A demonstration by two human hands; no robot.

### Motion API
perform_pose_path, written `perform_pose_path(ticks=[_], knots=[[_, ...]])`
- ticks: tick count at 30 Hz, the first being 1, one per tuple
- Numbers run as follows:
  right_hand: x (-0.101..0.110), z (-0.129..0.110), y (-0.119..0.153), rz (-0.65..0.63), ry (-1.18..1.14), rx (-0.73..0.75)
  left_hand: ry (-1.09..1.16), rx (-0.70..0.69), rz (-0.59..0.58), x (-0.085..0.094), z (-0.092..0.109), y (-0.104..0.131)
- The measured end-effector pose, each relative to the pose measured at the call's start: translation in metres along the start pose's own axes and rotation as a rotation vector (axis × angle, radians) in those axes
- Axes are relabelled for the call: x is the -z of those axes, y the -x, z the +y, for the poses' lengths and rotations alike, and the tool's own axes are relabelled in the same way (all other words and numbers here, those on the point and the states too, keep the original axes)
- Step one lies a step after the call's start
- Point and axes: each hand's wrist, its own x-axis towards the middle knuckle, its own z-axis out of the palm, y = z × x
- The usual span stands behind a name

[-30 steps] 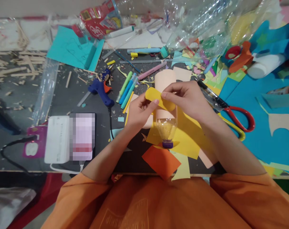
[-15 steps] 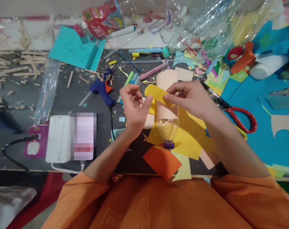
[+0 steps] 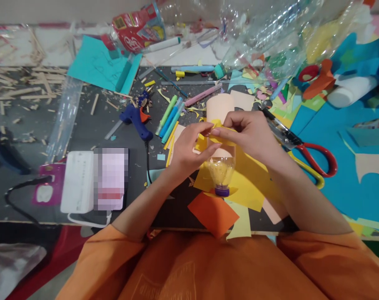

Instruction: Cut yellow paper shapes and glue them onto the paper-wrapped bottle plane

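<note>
A small yellow paper strip (image 3: 227,134) is between my hands, above a plastic bottle (image 3: 221,168) wrapped in peach paper. My right hand (image 3: 250,131) pinches the strip between thumb and fingers. From the left, my left hand (image 3: 189,146) closes its bent fingers on the strip's other end, its thumb lower; the exact grip is partly hidden. The bottle lies with its purple cap (image 3: 222,191) toward me, over a yellow paper sheet (image 3: 245,183). Close to my right forearm are scissors (image 3: 320,160) with red and yellow handles.
A blue glue gun (image 3: 136,121) and several markers (image 3: 170,118) lie left of the bottle. Further left are a phone (image 3: 111,179) and a white power bank (image 3: 77,181). Orange paper (image 3: 213,213) lies near the front edge. Clear bottles (image 3: 270,37) crowd the back.
My left hand has moved right and its fingers have come to the yellow strip. The strip, stretched out flat before, now looks bent between both hands.
</note>
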Motion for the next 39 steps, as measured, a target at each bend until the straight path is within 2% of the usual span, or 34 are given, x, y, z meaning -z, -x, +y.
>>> perform_pose_path(ticks=[4,8,14,18,25,32,34,37,39], knots=[[-0.001,0.003,0.001,-0.043,-0.014,0.054,0.156,0.140,0.020,-0.003,0.000,0.003],[0.000,0.003,0.002,-0.057,0.029,0.091,0.210,0.235,0.083,-0.002,0.002,0.000],[-0.002,0.004,0.001,0.055,0.167,0.195,0.231,0.191,0.144,-0.001,0.002,-0.002],[-0.003,0.005,0.001,0.069,0.195,0.266,0.213,0.159,0.113,-0.001,0.001,0.000],[-0.002,0.007,0.001,0.018,0.153,0.229,0.204,0.210,0.123,-0.001,0.003,-0.001],[0.000,0.007,0.000,0.018,0.099,0.204,0.212,0.256,0.131,-0.002,0.004,-0.003],[0.003,0.009,-0.002,0.029,0.088,0.201,0.223,0.284,0.181,-0.002,0.002,-0.004],[0.013,0.015,-0.005,0.113,0.087,0.188,0.282,0.371,0.274,-0.002,-0.004,-0.007],[0.019,0.018,-0.006,0.134,0.113,0.179,0.323,0.421,0.289,-0.001,-0.010,-0.009]])
